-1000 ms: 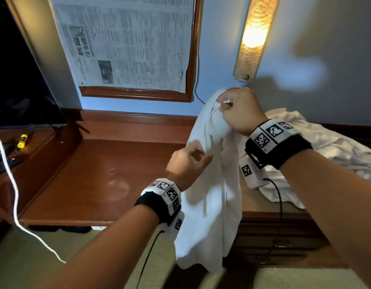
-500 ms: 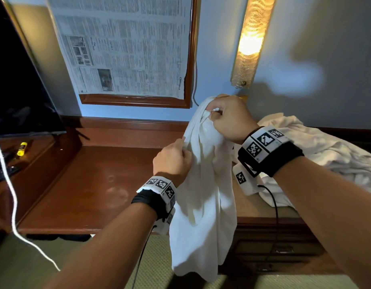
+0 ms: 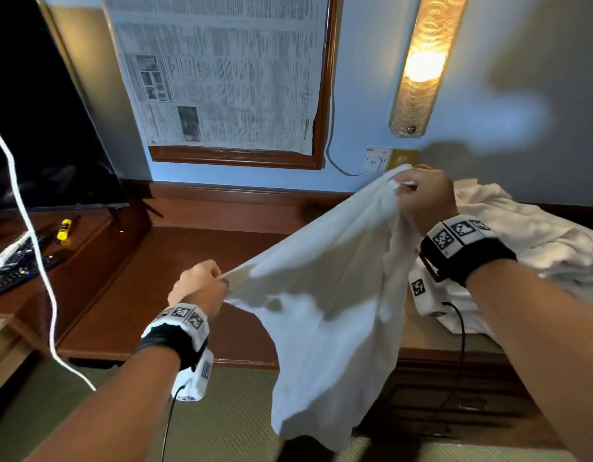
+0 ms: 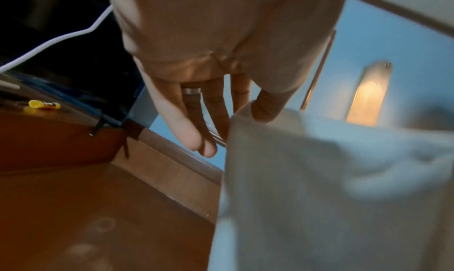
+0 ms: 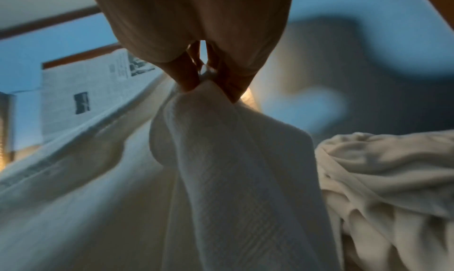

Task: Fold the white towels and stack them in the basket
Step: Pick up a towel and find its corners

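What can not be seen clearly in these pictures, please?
- Basket: not in any view.
- Left hand grip: in the left wrist view, blur and the held towel hide the pinching fingertips.
- Towel pile: cut by the head view's right edge; count unclear.
- Framed newspaper: print too small.
- Right hand: fingertips buried in cloth.

A white towel point(image 3: 325, 315) hangs stretched in the air, its lower part drooping; more crumpled towels point(image 3: 535, 248) heap behind it.
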A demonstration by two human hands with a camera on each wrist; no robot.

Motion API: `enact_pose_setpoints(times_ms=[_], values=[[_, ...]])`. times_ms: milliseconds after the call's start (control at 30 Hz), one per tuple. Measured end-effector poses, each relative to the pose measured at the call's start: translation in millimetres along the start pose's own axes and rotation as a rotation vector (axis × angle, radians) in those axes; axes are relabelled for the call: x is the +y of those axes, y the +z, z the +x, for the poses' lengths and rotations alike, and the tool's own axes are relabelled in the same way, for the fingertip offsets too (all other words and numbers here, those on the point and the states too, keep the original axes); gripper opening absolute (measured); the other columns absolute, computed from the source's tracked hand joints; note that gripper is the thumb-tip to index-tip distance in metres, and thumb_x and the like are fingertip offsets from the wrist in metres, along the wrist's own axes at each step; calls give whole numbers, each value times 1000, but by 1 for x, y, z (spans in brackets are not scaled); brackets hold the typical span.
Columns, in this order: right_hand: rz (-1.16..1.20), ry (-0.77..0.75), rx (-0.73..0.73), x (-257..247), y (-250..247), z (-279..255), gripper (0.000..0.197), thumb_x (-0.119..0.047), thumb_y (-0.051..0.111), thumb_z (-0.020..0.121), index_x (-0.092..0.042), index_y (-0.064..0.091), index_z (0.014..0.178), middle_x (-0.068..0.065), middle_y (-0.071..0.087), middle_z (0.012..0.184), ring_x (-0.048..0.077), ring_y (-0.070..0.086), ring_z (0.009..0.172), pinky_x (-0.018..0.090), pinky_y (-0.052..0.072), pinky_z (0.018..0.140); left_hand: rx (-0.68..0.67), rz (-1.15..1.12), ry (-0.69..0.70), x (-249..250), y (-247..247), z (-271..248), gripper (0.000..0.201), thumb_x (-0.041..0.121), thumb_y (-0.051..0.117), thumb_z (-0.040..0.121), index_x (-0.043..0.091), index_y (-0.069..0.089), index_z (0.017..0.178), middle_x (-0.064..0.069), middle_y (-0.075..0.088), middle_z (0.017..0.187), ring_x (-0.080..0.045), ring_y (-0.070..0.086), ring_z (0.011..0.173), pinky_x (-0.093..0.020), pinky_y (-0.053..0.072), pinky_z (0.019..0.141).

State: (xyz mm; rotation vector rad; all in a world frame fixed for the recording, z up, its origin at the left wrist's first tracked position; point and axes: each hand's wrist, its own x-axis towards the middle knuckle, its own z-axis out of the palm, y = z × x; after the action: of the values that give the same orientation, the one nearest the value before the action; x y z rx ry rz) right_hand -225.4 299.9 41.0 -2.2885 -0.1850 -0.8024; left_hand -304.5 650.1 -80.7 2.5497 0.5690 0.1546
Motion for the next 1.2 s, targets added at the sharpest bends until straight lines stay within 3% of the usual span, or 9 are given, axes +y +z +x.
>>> enact_pose_setpoints(times_ms=[200, 367, 467, 567, 633, 833, 933, 1033, 1200], values=[[-150, 178, -108, 14, 6, -13, 49, -26, 42, 66, -15, 78, 97, 17, 72, 104, 38, 65, 99, 41, 50, 92, -45, -318, 105, -12, -32, 14, 16, 14, 67, 82, 19, 72, 67, 2, 69, 59, -20, 71, 58, -33, 59, 62], [-192, 269, -140, 18, 20, -15, 26, -8, 59, 83, -12, 78, 100, 18, 73, 101, 38, 66, 98, 40, 51, 89, -163, -193, 466, -28, -47, 13, 15, 7, 62, 79, 20, 54, 76, 7, 60, 65, -6, 53, 61, -28, 44, 61], [-228, 283, -159, 19, 31, -17, 26, -7, 60, 83, -12, 77, 101, 19, 73, 103, 39, 65, 97, 38, 50, 87, -241, -31, 571, -39, -53, 13, 9, 27, 52, 81, 33, 59, 78, 14, 59, 71, -6, 55, 71, -30, 47, 71], [-267, 315, -204, 14, 40, -23, 27, -8, 58, 84, -15, 77, 103, 20, 72, 106, 40, 63, 100, 40, 50, 91, -186, 378, 519, -55, -60, 16, 24, 54, 52, 88, 32, 62, 89, 14, 59, 78, -15, 59, 79, -31, 41, 72], [-234, 330, -227, 11, 46, -28, 26, -7, 58, 84, -13, 77, 100, 19, 72, 101, 38, 63, 96, 38, 50, 88, -161, 410, 491, -70, -60, 21, 29, 60, 56, 89, 31, 53, 90, 13, 60, 79, -18, 61, 79, -32, 40, 70], [-97, 355, -422, 7, 68, -51, 27, 5, 56, 86, -18, 69, 81, 8, 66, 84, 27, 63, 80, 6, 38, 56, 167, -371, 195, -111, -47, 47, 16, 21, 73, 88, 24, 61, 99, 3, 70, 79, -21, 64, 77, -33, 49, 75], [-142, 393, -639, 10, 79, -67, 15, -8, 69, 87, -21, 72, 80, 2, 68, 79, 17, 62, 72, 21, 45, 64, 222, -498, 86, -123, -45, 62, 13, 23, 68, 93, 18, 73, 104, -3, 70, 85, -24, 66, 84, -34, 51, 78], [-107, 477, -795, 22, 91, -93, 18, -10, 69, 88, -24, 74, 78, -2, 65, 71, 13, 57, 65, 24, 45, 60, 236, -561, 20, -139, -41, 73, 19, 23, 65, 95, 10, 75, 105, -7, 70, 89, -19, 62, 82, -29, 46, 75], [-124, 652, -625, 77, 100, -153, 37, 1, 64, 77, -33, 74, 66, 5, 71, 73, 31, 69, 80, 48, 60, 76, 172, -435, -165, -192, -33, 81, 25, 32, 65, 92, 16, 75, 109, -7, 73, 97, -27, 67, 94, -36, 51, 83]])
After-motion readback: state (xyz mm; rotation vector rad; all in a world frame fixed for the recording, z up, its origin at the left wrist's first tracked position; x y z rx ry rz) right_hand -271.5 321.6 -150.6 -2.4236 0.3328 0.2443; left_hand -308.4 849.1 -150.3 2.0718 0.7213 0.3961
